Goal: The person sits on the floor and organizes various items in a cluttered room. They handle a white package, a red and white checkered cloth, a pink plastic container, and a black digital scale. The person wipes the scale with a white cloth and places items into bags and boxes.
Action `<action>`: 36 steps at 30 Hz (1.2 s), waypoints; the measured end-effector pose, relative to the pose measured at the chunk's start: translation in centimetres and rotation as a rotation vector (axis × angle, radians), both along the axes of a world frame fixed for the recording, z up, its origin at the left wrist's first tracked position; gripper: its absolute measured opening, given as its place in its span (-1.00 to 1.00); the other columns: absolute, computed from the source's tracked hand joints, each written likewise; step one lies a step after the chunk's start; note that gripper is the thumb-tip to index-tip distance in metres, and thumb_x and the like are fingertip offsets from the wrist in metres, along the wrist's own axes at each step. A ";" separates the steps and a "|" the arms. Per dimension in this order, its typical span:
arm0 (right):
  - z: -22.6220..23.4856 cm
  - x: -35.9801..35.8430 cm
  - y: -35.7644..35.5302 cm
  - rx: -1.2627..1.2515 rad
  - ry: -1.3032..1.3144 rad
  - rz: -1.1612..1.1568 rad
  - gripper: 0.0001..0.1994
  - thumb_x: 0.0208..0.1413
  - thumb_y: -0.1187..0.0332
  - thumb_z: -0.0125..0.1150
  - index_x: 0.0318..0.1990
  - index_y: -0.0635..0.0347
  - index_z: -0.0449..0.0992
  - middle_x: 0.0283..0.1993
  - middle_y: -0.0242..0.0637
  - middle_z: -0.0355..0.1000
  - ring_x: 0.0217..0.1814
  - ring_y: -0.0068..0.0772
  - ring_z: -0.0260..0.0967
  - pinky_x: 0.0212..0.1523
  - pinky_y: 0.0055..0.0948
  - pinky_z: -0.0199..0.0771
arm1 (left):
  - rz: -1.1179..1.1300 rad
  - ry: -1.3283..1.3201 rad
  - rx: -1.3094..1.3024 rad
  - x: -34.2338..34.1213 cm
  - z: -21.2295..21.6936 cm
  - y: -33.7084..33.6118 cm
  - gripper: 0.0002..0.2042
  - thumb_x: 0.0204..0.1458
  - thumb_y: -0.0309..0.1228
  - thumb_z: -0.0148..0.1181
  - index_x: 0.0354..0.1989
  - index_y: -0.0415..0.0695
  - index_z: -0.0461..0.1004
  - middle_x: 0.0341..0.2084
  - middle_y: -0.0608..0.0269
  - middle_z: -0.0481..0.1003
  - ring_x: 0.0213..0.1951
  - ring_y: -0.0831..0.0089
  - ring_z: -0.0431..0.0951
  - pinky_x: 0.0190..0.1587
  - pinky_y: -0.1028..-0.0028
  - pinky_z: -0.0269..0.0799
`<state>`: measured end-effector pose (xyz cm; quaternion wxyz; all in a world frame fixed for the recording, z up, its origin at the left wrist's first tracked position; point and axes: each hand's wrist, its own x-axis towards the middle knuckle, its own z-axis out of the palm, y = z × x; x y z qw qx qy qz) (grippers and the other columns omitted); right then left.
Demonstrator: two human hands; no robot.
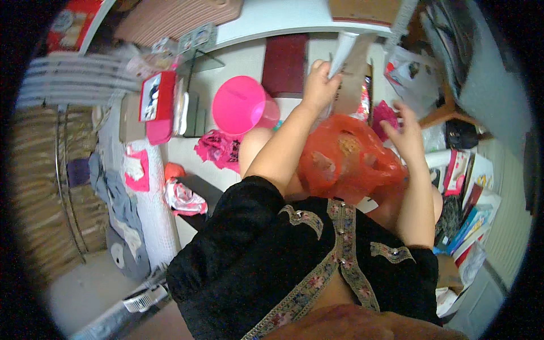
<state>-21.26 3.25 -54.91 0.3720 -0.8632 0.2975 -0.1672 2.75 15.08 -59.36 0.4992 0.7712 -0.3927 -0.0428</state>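
My left hand [321, 88] is reached forward and closed on the edge of a flat grey-brown packet [352, 85] with a white strip along one side; blur hides its exact kind. On the right, my right hand [403, 131] holds nothing, its fingers apart, above the side of a red plastic bag [343, 153]. That bag lies across my lap, thin and see-through, with some light brownish contents showing. Bright pink crumpled stuff [385, 118] lies just beyond my right fingers. Beside the packet, a shiny red and white wrapper [364, 99] is partly covered.
A pink bin [239, 105] stands left of my forearm, with pink and black cloth [218, 148] near it. Ahead is a dark red board [285, 65]. A white bag [412, 79] and books [470, 226] crowd the right; a red box [157, 96] is left.
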 end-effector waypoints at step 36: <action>2.3 10.3 24.1 0.861 -0.239 0.403 -0.39 0.11 0.64 0.22 0.32 0.28 0.16 0.22 -0.16 0.33 0.20 -0.34 0.34 0.18 -0.41 0.38 | 0.136 0.768 -0.506 -8.2 4.2 31.6 -0.37 0.07 -0.59 0.20 0.34 -0.27 0.11 0.12 0.17 0.39 0.16 0.43 0.38 0.22 0.40 0.27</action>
